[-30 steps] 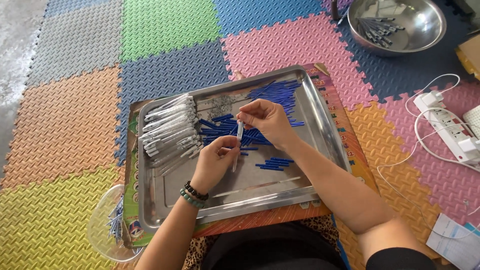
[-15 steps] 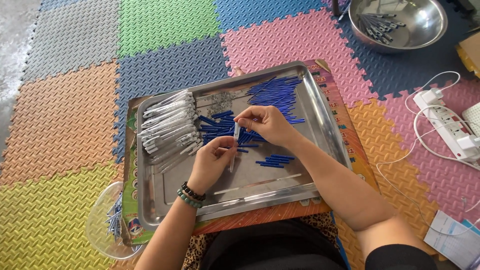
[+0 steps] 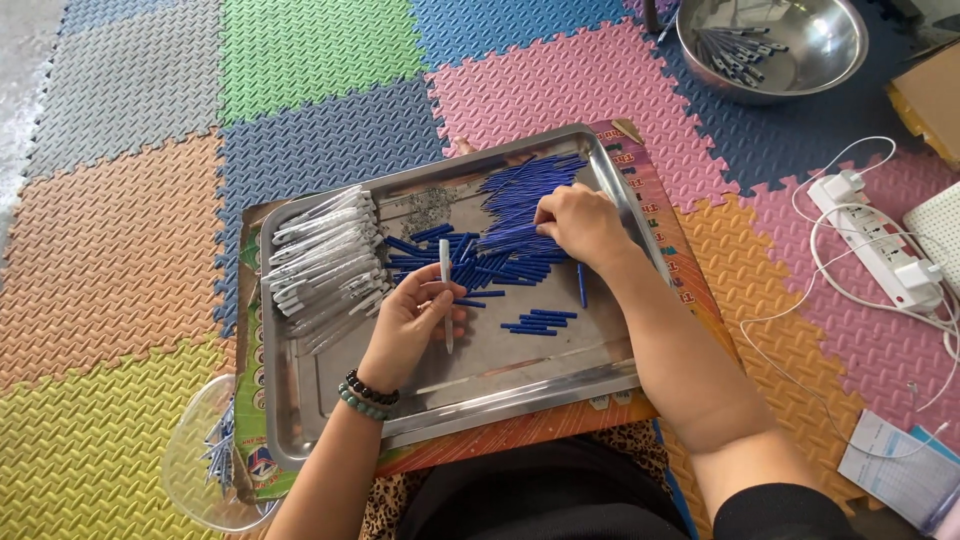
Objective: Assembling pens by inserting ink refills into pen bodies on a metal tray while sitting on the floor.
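A steel tray lies on a printed board in front of me. My left hand holds a white pen barrel upright over the tray's middle. My right hand rests fingers-down on a pile of thin blue refills at the tray's far side; whether it grips one is hidden. A heap of white pen barrels lies at the tray's left end. Short blue parts are scattered in the middle, and a small patch of tiny metal springs sits behind them.
A steel bowl with several pens stands at the far right. A white power strip with cables lies to the right. A clear plastic container with pens sits near left. Coloured foam mats cover the floor. Papers lie near right.
My right hand has let go of the pen barrel and moved right and away onto the blue refill pile. My left hand keeps the barrel, held a little lower.
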